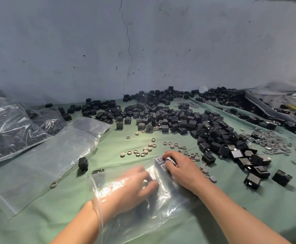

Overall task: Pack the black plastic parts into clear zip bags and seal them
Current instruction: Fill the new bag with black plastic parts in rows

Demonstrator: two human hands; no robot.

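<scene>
A clear zip bag (pixel 143 213) lies on the green cloth in front of me. My left hand (pixel 133 187) is inside the bag up to the wrist, blurred, fingers loosely spread. My right hand (pixel 182 168) rests at the bag's far right corner, fingers curled over a black plastic part (pixel 171 160) seen through the plastic. A large heap of black plastic parts (pixel 187 120) covers the cloth beyond and to the right.
Empty clear zip bags (pixel 43 159) lie at left, with filled bags (pixel 8 127) behind them. Several small grey and beige caps (pixel 149 147) are scattered mid-table, and a grey pile (pixel 270 141) at right. Loose black parts (pixel 83 163) sit near the bag. A cracked wall stands behind.
</scene>
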